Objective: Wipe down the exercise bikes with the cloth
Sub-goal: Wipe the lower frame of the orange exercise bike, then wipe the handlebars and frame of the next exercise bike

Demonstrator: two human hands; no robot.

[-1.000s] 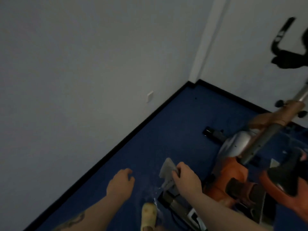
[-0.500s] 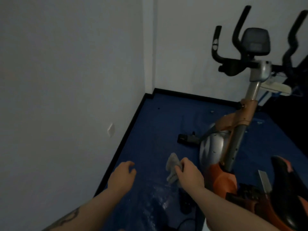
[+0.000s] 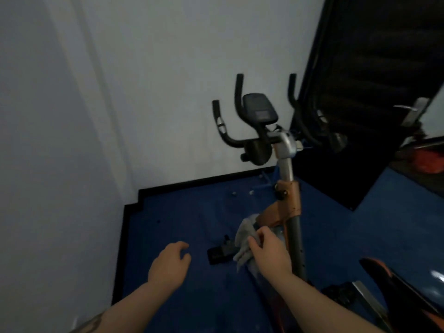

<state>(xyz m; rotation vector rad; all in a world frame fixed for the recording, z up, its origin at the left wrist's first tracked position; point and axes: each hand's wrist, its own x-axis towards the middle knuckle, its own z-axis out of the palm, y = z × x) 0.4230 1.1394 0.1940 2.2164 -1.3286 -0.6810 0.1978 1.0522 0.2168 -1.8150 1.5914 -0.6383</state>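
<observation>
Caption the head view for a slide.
Right hand holds cloth against exercise bike; left hand empty.

Single head-worn, wide-angle view, looking forward and steeply down from the wearer's standing height. The optical axis faces a room corner where two pale walls (image 3: 149, 68) meet the blue floor (image 3: 182, 219); straight edges bow near the frame borders, as wide lenses produce. The wearer's forearms enter from the bottom edge, the left hand (image 3: 168, 263) and right hand (image 3: 269, 253) lying in the near field, close below the lens. The exercise bike (image 3: 286, 164) stands centre-right at mid-range, its handlebars farther off and its saddle (image 3: 394, 287) cut by the lower right corner. A dark door (image 3: 374, 92) fills the upper right. No second view exists, so no overlap arises.
</observation>
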